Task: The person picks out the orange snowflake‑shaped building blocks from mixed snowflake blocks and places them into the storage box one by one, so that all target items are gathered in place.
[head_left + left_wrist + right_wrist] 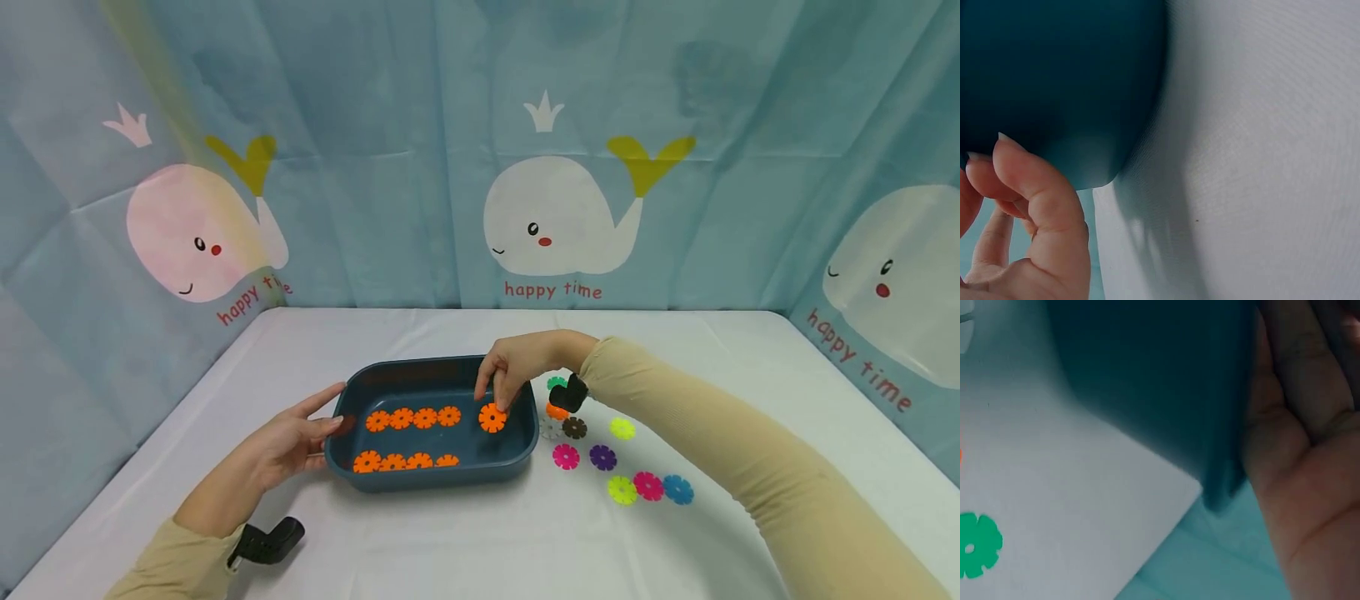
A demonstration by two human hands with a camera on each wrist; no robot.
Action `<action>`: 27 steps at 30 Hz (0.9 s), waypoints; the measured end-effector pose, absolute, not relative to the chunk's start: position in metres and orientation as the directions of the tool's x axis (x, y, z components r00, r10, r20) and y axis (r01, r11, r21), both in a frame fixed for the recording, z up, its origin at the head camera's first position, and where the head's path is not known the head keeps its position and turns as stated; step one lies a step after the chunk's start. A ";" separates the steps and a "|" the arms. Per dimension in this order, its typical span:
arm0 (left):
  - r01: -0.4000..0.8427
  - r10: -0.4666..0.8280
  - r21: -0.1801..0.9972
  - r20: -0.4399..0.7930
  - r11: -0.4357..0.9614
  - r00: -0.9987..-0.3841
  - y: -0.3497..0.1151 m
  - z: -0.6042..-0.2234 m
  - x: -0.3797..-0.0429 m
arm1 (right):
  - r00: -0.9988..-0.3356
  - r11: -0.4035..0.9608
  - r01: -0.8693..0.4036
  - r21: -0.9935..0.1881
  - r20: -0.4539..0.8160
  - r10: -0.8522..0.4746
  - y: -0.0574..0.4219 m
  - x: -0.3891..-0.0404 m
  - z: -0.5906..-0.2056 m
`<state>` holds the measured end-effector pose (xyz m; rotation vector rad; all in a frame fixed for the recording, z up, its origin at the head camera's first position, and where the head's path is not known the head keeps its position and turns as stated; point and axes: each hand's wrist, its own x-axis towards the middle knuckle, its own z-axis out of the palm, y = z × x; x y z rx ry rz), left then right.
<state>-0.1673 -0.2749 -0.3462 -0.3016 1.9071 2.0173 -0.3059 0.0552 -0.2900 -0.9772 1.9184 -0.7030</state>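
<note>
A dark blue rectangular tub (431,479) sits on the white table. Inside lie two rows of orange notched plastic discs (425,418); the front rim partly hides the nearer row. My right hand (517,362) reaches over the tub's right end and pinches an orange disc (492,417) inside it, to the right of the back row. In the right wrist view the tub wall covers the fingertips of that hand (1310,444). My left hand (288,437) touches the tub's left end with relaxed fingers, which lie along the outer wall in the left wrist view.
Right of the tub, loose notched discs lie scattered: pink (566,457), purple (603,457), blue (678,490), yellow (622,428), brown (574,427), green (979,545) and others. A blue curtain (375,167) with printed whales hangs behind and beside the table.
</note>
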 end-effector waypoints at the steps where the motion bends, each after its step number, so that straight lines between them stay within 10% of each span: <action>1: -0.390 0.104 0.920 -0.384 -0.034 -0.917 -0.275 -0.346 -0.167 | -0.330 0.538 -0.377 -0.754 -0.433 -0.839 0.053 -0.305 -0.292; 27: -0.394 0.070 0.918 -0.391 -0.034 -0.918 -0.274 -0.348 -0.168 | -0.333 0.648 -0.384 -0.658 -0.556 -0.762 0.013 -0.287 -0.333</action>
